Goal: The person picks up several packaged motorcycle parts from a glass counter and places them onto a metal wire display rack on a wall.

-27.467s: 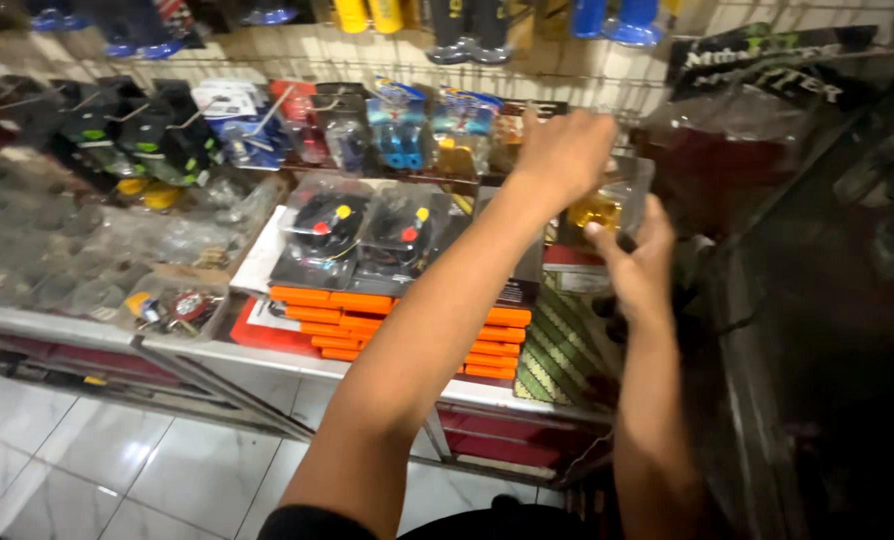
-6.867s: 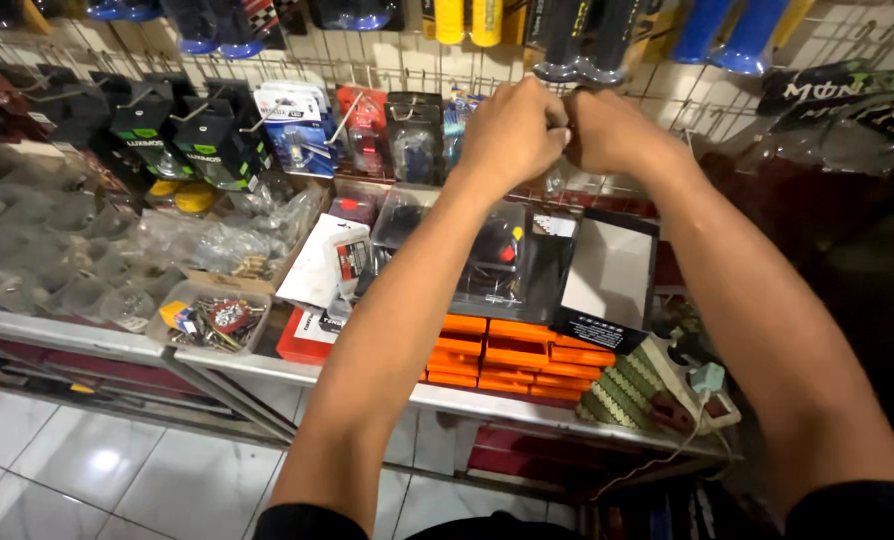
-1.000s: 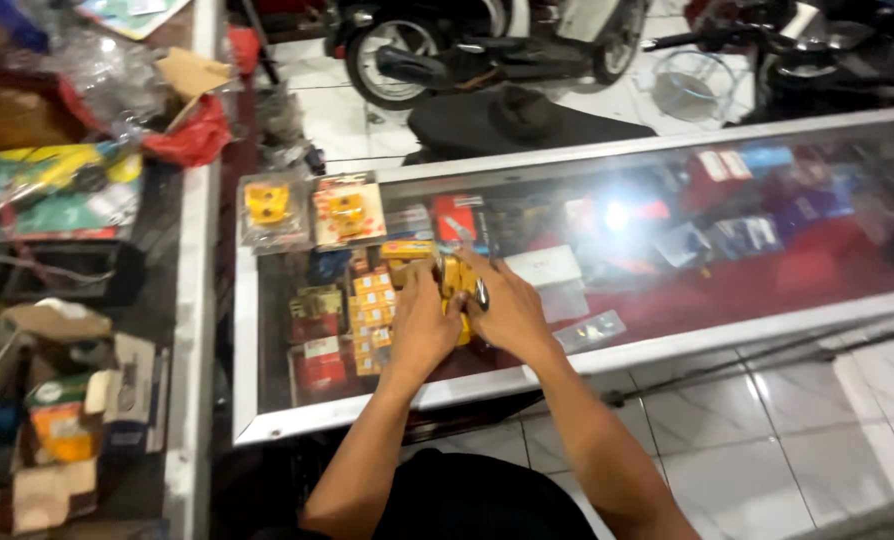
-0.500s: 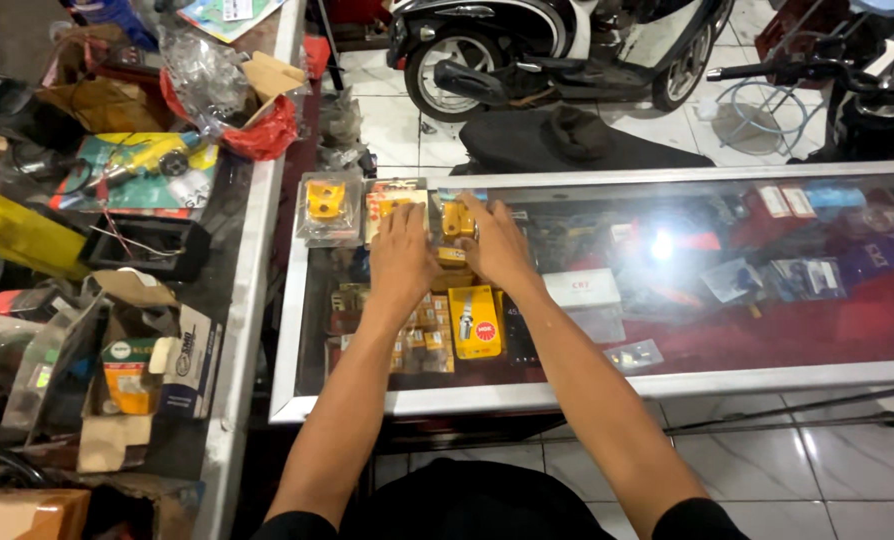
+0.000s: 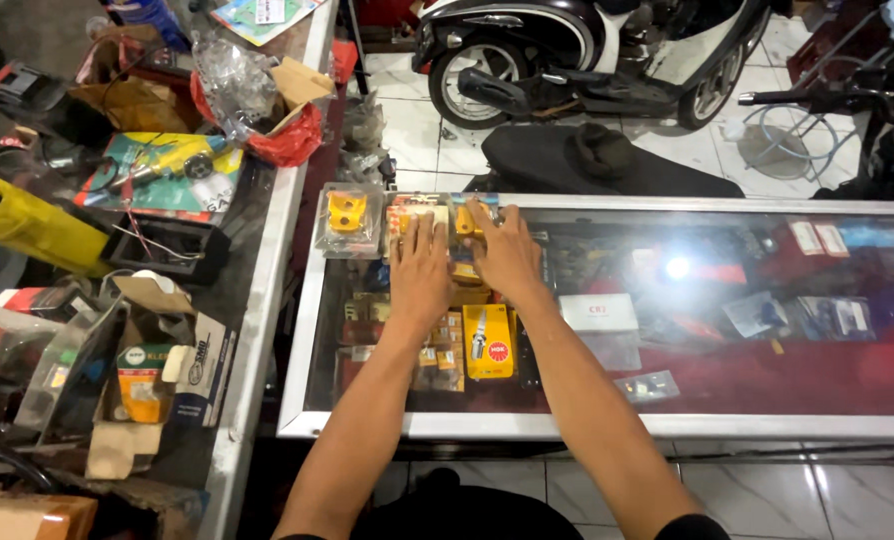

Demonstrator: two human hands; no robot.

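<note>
My left hand lies flat, fingers spread, on a clear blister pack with a yellow part at the far edge of a glass display counter. Beside it, my right hand rests palm down on a second clear pack with a yellow part. A third such pack lies untouched just left of my left hand. Neither hand grips anything.
A yellow spark-plug box, a white box and a small clear bag lie near my forearms. The bench on the left is crowded with cardboard boxes, a yellow object and a red bag. A scooter and a black seat are beyond the counter.
My hands went from the middle of the counter, closed together on a yellow pack, to its far edge, and now lie flat on two packs beside the third.
</note>
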